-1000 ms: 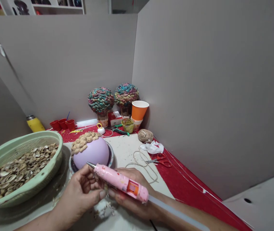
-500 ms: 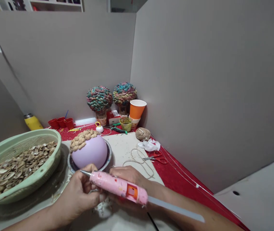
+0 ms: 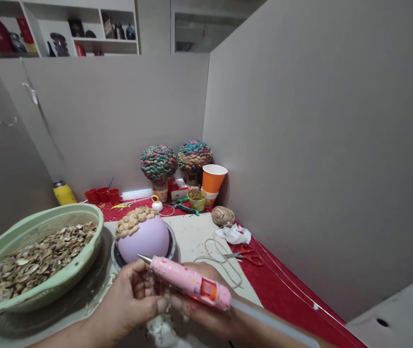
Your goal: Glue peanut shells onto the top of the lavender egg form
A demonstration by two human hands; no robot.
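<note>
My right hand (image 3: 212, 316) is wrapped round a pink hot glue gun (image 3: 188, 282), whose metal nozzle points left and a little up. A pale glue stick (image 3: 275, 321) sticks out of its back end. Just below the nozzle is my left hand (image 3: 130, 299), fingers curled and thumb close to the right thumb; what it pinches, if anything, is hidden. Beyond both hands a lilac ball (image 3: 146, 241), partly covered with peanut shells (image 3: 134, 221), rests in a round dark bowl (image 3: 172, 244). Stringy whitish glue residue (image 3: 163, 331) lies under the hands.
A green basket (image 3: 90, 246) of shell halves (image 3: 39, 263) stands at left. Red scissors (image 3: 252, 258), twine (image 3: 223, 216) and crumpled tissue (image 3: 234, 234) lie right. Behind are two shell-covered trees (image 3: 158, 166), an orange cup (image 3: 213, 180), pliers (image 3: 188, 209) and a yellow bottle (image 3: 65, 194).
The view has tilted up, so the table things sit lower and more shelf shows. My hands are closer together, with the right thumb now visible beside the left thumb.
</note>
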